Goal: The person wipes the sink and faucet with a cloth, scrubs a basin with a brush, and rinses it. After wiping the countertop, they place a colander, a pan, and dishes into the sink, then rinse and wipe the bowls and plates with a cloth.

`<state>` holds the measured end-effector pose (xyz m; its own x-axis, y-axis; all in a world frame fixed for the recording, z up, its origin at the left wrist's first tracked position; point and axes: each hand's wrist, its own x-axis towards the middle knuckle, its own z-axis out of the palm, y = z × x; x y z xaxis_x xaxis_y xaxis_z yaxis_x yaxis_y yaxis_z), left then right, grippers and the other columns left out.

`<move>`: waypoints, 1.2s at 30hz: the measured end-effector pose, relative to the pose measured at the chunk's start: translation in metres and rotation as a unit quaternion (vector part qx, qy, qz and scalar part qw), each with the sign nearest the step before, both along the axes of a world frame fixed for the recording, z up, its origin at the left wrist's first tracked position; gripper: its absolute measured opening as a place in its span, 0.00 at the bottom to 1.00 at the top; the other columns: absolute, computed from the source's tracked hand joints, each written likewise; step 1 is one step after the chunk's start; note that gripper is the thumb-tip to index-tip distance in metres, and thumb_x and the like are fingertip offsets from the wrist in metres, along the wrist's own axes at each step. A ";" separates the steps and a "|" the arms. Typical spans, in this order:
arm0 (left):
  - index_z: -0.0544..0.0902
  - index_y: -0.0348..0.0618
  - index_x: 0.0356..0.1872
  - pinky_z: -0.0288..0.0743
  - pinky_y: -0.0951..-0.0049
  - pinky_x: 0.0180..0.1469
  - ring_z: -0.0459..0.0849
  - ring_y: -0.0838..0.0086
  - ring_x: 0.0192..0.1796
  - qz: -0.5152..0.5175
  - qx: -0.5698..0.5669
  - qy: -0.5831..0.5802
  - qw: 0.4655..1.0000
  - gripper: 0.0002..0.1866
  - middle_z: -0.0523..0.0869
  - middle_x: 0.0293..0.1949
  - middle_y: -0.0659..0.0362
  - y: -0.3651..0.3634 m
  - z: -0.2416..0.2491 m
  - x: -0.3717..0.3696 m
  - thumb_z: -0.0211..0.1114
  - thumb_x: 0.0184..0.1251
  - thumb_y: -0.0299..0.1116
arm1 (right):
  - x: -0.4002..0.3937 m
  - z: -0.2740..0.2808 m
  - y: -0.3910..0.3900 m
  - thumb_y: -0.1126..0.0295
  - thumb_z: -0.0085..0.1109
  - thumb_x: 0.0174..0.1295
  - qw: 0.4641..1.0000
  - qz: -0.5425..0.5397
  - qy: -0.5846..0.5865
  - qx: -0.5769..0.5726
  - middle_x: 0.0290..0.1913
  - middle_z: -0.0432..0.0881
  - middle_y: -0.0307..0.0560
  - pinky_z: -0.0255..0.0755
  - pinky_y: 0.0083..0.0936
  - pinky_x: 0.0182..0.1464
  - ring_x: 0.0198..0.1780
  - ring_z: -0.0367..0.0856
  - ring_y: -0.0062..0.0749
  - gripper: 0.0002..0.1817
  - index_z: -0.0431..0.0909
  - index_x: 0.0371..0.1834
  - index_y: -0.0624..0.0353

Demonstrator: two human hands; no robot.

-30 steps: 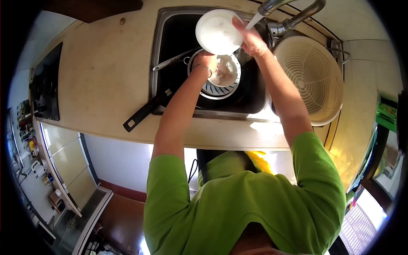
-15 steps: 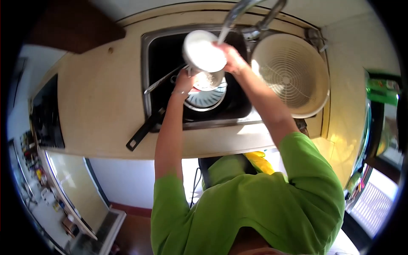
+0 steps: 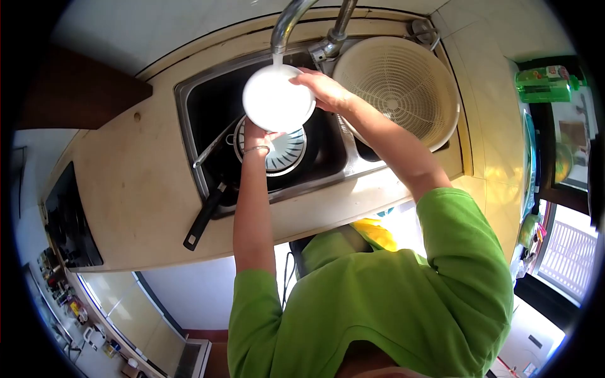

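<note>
A white bowl [image 3: 278,99] is held over the sink, under the faucet [image 3: 285,28], with water running onto it. My right hand [image 3: 321,89] grips its right rim, thumb on top. My left hand [image 3: 255,133] is at the bowl's lower left edge, its fingers partly hidden beneath it. Below the bowl, a plate with dark stripes [image 3: 287,153] lies among dishes in the dark sink. The black pan handle [image 3: 205,217] sticks out over the sink's front left edge, and a metal handle [image 3: 214,143] rests across the left rim.
A large cream strainer basket [image 3: 397,88] sits right of the sink. The wooden-toned counter [image 3: 126,183] stretches left to a black stovetop [image 3: 69,217]. A green bottle [image 3: 545,85] is at the far right, and a dark cabinet [image 3: 88,88] hangs at the upper left.
The view has shifted and turned. The white bowl now sits directly under the faucet's stream, facing the camera more. The smaller bowl seen beneath it earlier is no longer visible.
</note>
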<state>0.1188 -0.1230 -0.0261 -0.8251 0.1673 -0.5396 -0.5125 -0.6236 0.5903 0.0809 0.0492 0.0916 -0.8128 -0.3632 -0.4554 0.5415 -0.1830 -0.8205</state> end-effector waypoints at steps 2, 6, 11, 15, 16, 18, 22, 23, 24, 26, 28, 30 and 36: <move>0.60 0.45 0.54 0.79 0.63 0.36 0.75 0.61 0.45 0.005 -0.002 0.013 1.000 0.28 0.68 0.49 0.48 0.007 -0.006 -0.005 0.58 0.49 0.29 | 0.012 0.010 0.023 0.68 0.50 0.49 0.999 -0.005 -0.028 0.033 0.47 0.70 0.51 0.66 0.25 0.48 0.48 0.70 0.33 0.27 0.60 0.53 0.66; 0.61 0.42 0.52 0.77 0.49 0.34 0.71 0.49 0.48 0.037 -0.036 -0.008 0.999 0.24 0.68 0.48 0.45 0.015 0.025 0.000 0.45 0.48 0.20 | 0.038 0.044 0.077 0.67 0.50 0.51 0.992 -0.054 -0.057 0.103 0.45 0.70 0.52 0.69 0.26 0.46 0.45 0.72 0.34 0.25 0.61 0.53 0.65; 0.63 0.35 0.50 0.70 0.42 0.41 0.70 0.48 0.50 0.027 -0.035 0.016 0.999 0.22 0.69 0.48 0.43 0.015 0.034 -0.002 0.48 0.49 0.20 | 0.047 0.043 0.175 0.67 0.50 0.50 0.972 -0.143 -0.065 0.175 0.46 0.70 0.52 0.71 0.27 0.45 0.46 0.72 0.35 0.25 0.61 0.53 0.62; 0.68 0.28 0.44 0.75 0.49 0.36 0.78 0.53 0.40 0.017 -0.077 0.023 0.997 0.18 0.75 0.41 0.42 0.013 0.030 -0.012 0.50 0.48 0.21 | 0.033 0.024 0.238 0.67 0.48 0.51 0.942 -0.160 -0.062 0.289 0.45 0.71 0.45 0.69 0.28 0.45 0.48 0.70 0.33 0.22 0.62 0.52 0.56; 0.69 0.27 0.42 0.76 0.54 0.36 0.79 0.55 0.38 0.009 -0.073 0.039 0.997 0.17 0.76 0.39 0.43 0.011 0.031 -0.014 0.51 0.48 0.21 | 0.026 0.020 0.246 0.67 0.48 0.51 0.936 -0.158 -0.057 0.310 0.46 0.71 0.45 0.69 0.28 0.45 0.48 0.70 0.33 0.23 0.61 0.53 0.55; 0.71 0.27 0.40 0.78 0.59 0.33 0.80 0.58 0.35 0.021 -0.110 0.037 0.993 0.16 0.77 0.35 0.45 0.007 0.030 -0.018 0.52 0.47 0.22 | 0.011 0.003 0.258 0.67 0.47 0.51 0.931 -0.152 -0.059 0.327 0.46 0.71 0.45 0.68 0.28 0.45 0.48 0.70 0.33 0.24 0.60 0.54 0.54; 0.66 0.27 0.46 0.75 0.49 0.35 0.77 0.53 0.41 0.047 -0.135 0.040 0.989 0.21 0.74 0.42 0.42 -0.004 0.019 -0.029 0.51 0.47 0.21 | -0.021 -0.024 0.263 0.70 0.46 0.49 0.936 -0.051 -0.077 0.341 0.48 0.71 0.44 0.66 0.28 0.48 0.47 0.70 0.32 0.26 0.62 0.56 0.50; 0.66 0.27 0.46 0.75 0.49 0.35 0.77 0.53 0.41 0.046 -0.140 0.037 0.988 0.21 0.74 0.42 0.42 -0.005 0.021 -0.028 0.51 0.47 0.21 | -0.025 -0.028 0.262 0.71 0.46 0.48 0.921 0.011 -0.082 0.380 0.48 0.71 0.43 0.65 0.27 0.49 0.47 0.71 0.32 0.26 0.63 0.55 0.48; 0.68 0.29 0.45 0.76 0.57 0.35 0.78 0.58 0.40 0.040 -0.140 0.032 0.989 0.19 0.75 0.40 0.45 -0.006 0.025 -0.027 0.52 0.48 0.22 | -0.025 -0.023 0.258 0.71 0.46 0.48 0.923 0.011 -0.084 0.375 0.48 0.71 0.43 0.65 0.27 0.49 0.47 0.71 0.32 0.26 0.63 0.55 0.48; 0.69 0.31 0.43 0.77 0.63 0.38 0.78 0.61 0.39 0.028 -0.157 0.009 0.987 0.17 0.75 0.38 0.47 -0.002 0.048 -0.025 0.54 0.47 0.21 | -0.022 0.004 0.252 0.74 0.45 0.45 0.873 0.159 -0.024 0.460 0.45 0.73 0.42 0.65 0.25 0.49 0.47 0.71 0.31 0.26 0.67 0.52 0.47; 0.69 0.30 0.43 0.77 0.61 0.38 0.78 0.59 0.39 0.034 -0.177 0.017 0.983 0.18 0.75 0.39 0.46 -0.002 0.052 -0.024 0.54 0.47 0.21 | -0.030 0.013 0.262 0.75 0.44 0.44 0.820 0.231 0.027 0.522 0.44 0.74 0.43 0.65 0.25 0.49 0.47 0.71 0.32 0.25 0.68 0.51 0.46; 0.68 0.29 0.44 0.77 0.60 0.38 0.78 0.58 0.39 0.043 -0.193 0.027 0.980 0.19 0.74 0.39 0.45 -0.002 0.053 -0.023 0.54 0.46 0.21 | -0.038 0.023 0.271 0.75 0.44 0.44 0.731 0.322 0.118 0.590 0.44 0.75 0.45 0.65 0.28 0.49 0.48 0.71 0.34 0.23 0.71 0.48 0.45; 0.66 0.26 0.46 0.77 0.52 0.36 0.76 0.54 0.41 0.028 -0.164 0.011 0.986 0.20 0.72 0.42 0.42 0.000 0.062 -0.020 0.53 0.48 0.21 | 0.010 0.055 0.235 0.64 0.52 0.46 0.545 0.130 0.300 0.772 0.47 0.67 0.51 0.65 0.33 0.48 0.48 0.68 0.39 0.21 0.69 0.47 0.44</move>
<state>0.0991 -0.1233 0.0361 -0.8407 -0.0599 -0.5381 -0.4663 -0.4249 0.7759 0.0913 0.2846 0.1467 -0.9962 -0.0618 -0.0621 -0.0660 0.9954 0.0692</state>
